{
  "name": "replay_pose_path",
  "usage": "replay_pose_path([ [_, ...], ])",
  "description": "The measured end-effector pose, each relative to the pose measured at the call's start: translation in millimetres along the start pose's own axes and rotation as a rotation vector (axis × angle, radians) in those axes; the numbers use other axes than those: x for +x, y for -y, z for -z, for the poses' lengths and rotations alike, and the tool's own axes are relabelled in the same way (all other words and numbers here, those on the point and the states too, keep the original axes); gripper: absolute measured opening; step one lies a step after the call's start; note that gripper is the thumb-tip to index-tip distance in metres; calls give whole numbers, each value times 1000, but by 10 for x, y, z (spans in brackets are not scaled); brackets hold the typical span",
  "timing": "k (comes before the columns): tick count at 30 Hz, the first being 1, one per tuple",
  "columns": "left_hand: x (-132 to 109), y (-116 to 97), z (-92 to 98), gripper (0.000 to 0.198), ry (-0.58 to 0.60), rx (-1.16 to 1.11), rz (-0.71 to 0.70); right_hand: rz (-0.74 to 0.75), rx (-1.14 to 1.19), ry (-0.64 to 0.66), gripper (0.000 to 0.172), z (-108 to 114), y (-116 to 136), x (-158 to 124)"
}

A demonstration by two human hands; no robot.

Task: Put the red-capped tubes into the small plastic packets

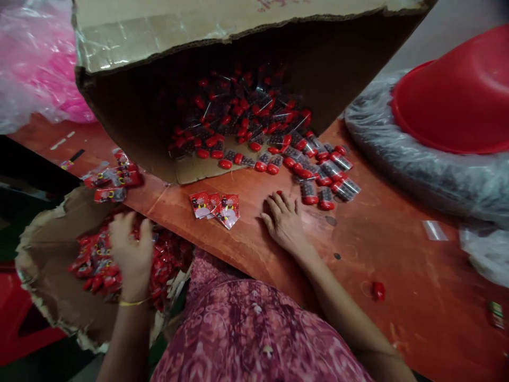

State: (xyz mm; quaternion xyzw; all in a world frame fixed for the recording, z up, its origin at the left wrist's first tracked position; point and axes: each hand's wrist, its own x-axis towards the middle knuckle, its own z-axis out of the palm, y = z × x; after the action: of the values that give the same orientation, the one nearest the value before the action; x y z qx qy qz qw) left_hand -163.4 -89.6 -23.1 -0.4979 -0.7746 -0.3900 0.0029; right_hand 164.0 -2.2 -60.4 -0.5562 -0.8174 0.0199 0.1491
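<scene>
Red basin (457, 101), pink-patterned dress (254, 329) (white flecks).

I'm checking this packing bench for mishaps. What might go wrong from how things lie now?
1. The capped tubes spill out of the tipped carton toward the right hand; a sweep of it might roll some off the table.
2. The red packets lie near the table edge and may slip down.
3. The left hand digs in a torn box whose ragged wall may let sachets escape.
</scene>
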Motion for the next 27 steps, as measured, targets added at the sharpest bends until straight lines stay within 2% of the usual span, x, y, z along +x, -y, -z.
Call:
replay_pose_path([
  [1, -26, -168, -149, 31, 18, 8, -55, 6, 22, -11, 43, 11, 25, -46],
  [5, -72, -779, -756, 34, 349, 41, -302, -15, 118, -70, 37, 56, 89, -144],
  [7, -74, -935, -962, 32, 467, 92, -350, -22, 165, -101, 34, 74, 120, -170],
  [9, -78, -993, -1081, 29, 532, 125, -360, -16, 211, -128, 32, 91, 156, -185],
  [12, -97, -1001, -1134, 26, 532, 117, -351, 20, 297, -161, 27, 107, 227, -175],
  [15, -112, -1031, -1106, 27, 479, 77, -313, 23, 450, -178, 24, 107, 325, -108],
  [19, -101, -1144, -1026, 31, 421, -31, -220, -213, 885, -142, 27, 92, 488, 54],
  [23, -115, -1268, -964, 29, 441, -196, -153, -416, 1434, -46, 31, 99, 618, 212],
  [27, -176, -1330, -939, 30, 476, -375, -105, -517, 1588, -38, 33, 129, 658, 269],
])
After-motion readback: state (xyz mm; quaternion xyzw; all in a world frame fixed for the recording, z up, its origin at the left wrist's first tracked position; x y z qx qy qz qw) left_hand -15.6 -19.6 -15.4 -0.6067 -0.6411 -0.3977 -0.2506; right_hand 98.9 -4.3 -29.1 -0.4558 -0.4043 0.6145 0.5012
